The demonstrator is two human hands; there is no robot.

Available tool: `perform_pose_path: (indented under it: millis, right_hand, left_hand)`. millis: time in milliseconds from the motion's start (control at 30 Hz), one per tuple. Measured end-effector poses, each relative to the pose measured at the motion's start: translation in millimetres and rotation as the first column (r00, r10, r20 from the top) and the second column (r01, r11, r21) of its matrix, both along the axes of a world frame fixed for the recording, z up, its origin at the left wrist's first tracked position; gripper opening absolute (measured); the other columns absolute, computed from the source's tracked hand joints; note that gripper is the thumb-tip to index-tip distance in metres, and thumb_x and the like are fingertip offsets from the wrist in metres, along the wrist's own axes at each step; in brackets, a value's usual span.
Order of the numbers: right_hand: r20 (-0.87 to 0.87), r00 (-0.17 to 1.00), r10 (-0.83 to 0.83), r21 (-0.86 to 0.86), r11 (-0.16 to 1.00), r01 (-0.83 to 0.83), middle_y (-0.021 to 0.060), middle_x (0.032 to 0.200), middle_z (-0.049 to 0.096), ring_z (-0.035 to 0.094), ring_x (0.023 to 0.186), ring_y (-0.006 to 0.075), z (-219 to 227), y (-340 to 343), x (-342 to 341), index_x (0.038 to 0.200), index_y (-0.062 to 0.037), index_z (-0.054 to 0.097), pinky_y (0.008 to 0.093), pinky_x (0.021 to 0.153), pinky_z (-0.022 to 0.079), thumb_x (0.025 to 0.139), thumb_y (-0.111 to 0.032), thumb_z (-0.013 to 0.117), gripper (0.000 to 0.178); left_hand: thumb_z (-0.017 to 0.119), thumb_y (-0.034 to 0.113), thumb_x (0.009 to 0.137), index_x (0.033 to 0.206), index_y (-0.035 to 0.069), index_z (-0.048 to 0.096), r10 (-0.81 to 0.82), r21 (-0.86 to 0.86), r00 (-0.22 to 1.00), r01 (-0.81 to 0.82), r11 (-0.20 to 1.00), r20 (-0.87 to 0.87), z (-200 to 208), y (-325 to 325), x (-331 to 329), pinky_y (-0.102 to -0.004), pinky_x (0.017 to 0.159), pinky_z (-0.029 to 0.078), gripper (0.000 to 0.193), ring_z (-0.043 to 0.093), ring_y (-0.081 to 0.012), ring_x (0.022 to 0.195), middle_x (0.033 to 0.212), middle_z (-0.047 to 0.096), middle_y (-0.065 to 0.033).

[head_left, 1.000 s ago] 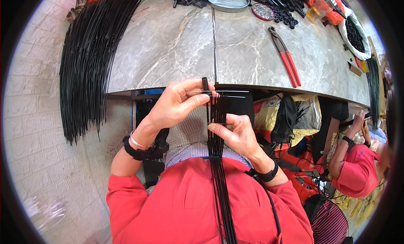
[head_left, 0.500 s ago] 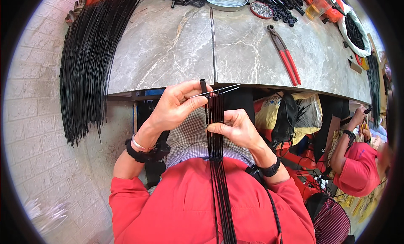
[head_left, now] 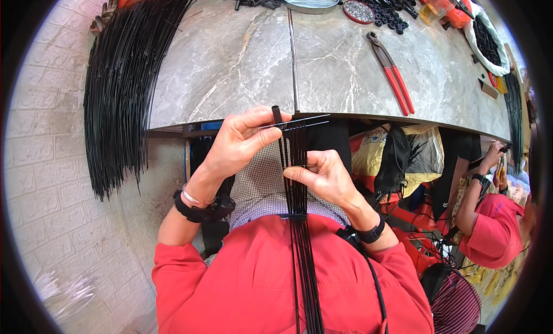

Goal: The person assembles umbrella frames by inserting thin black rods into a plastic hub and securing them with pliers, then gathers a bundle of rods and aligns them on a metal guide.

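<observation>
Between thumb and fingers, my left hand (head_left: 245,141) pinches a short black tube (head_left: 276,113) at the top left of a row of long thin black rods (head_left: 297,190). Two thin metal wires (head_left: 311,122) cross the rods near their upper ends and run to my left fingertips. Lower down, my right hand (head_left: 324,174) is closed around the same rods, thumb pressed on their front. A dark crosspiece (head_left: 292,216) spans the rods at my waist, and their lower ends run down over my red shirt.
A grey marble-patterned table (head_left: 230,63) lies ahead. On it are red-handled pincers (head_left: 393,80), a round tin of wires (head_left: 311,0), a red-rimmed dish of small metal parts (head_left: 358,12) and black tubes. A large bundle of black rods (head_left: 124,92) hangs over the left edge. A co-worker (head_left: 492,230) is at right.
Both hands keep their hold on the tube and rods. The wires have tilted a little at the left fingertips; otherwise the view has only shifted slightly.
</observation>
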State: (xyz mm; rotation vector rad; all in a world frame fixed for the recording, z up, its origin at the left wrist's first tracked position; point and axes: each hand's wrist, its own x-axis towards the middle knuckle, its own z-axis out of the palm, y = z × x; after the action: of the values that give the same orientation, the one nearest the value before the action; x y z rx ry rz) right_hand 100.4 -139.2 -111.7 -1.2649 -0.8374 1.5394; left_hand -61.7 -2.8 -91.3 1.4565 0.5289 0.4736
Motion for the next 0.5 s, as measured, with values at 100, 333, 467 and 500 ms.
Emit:
perform_pose_path:
  millis: [100, 333, 467, 500]
  right_hand:
    - [0.005, 1.0, -0.001, 0.002, 1.0, 0.001, 0.0044, 0.076, 0.069, 0.06, 0.068, 0.0058, -2.1, 1.6, -1.1, 0.092, 0.006, 0.07, 0.0237, 0.061, 0.051, 0.086, -0.007, 0.068, 0.015]
    - [-0.053, 0.999, 0.013, -0.013, 1.0, -0.014, 0.0039, 0.075, 0.068, 0.06, 0.069, 0.0057, -6.3, 4.8, -1.4, 0.091, 0.0053, 0.071, 0.0239, 0.061, 0.05, 0.086, -0.008, 0.068, 0.014]
    - [-0.014, 1.0, 0.021, -0.014, 1.0, -0.021, 0.0035, 0.076, 0.068, 0.06, 0.069, 0.0058, -3.6, 2.8, -2.9, 0.091, 0.0051, 0.07, 0.0236, 0.061, 0.05, 0.086, -0.007, 0.068, 0.014]
    - [0.003, 1.0, 0.011, -0.001, 1.0, -0.011, 0.004, 0.08, 0.069, 0.061, 0.072, 0.0063, -3.4, 1.8, -3.4, 0.094, 0.0052, 0.069, 0.0234, 0.063, 0.051, 0.086, -0.007, 0.068, 0.015]
  left_hand:
    - [0.06, 0.004, 0.092, 0.123, -0.005, 0.058, 0.07, -0.046, 0.997, -0.069, 0.997, 0.027, -3.2, -6.4, 0.6, -0.0308, 0.094, 0.048, 0.032, 0.06, -0.0164, 0.104, 0.112, 0.064, -0.0101]
    - [0.059, 0.002, 0.092, 0.125, -0.006, 0.055, 0.127, -0.108, 0.989, -0.118, 0.987, 0.079, -3.2, -9.4, -1.1, -0.0313, 0.092, 0.05, 0.034, 0.061, -0.0176, 0.105, 0.111, 0.064, -0.013]
    - [0.058, 0.001, 0.092, 0.124, -0.006, 0.056, 0.151, -0.113, 0.986, -0.143, 0.983, 0.07, -2.7, -11.6, -1.9, -0.0309, 0.09, 0.051, 0.033, 0.062, -0.0179, 0.104, 0.111, 0.065, -0.0131]
    - [0.058, 0.001, 0.092, 0.124, -0.006, 0.056, 0.161, -0.114, 0.986, -0.154, 0.982, 0.054, -1.5, -11.8, -0.7, -0.0307, 0.089, 0.051, 0.033, 0.062, -0.0177, 0.103, 0.111, 0.065, -0.0128]
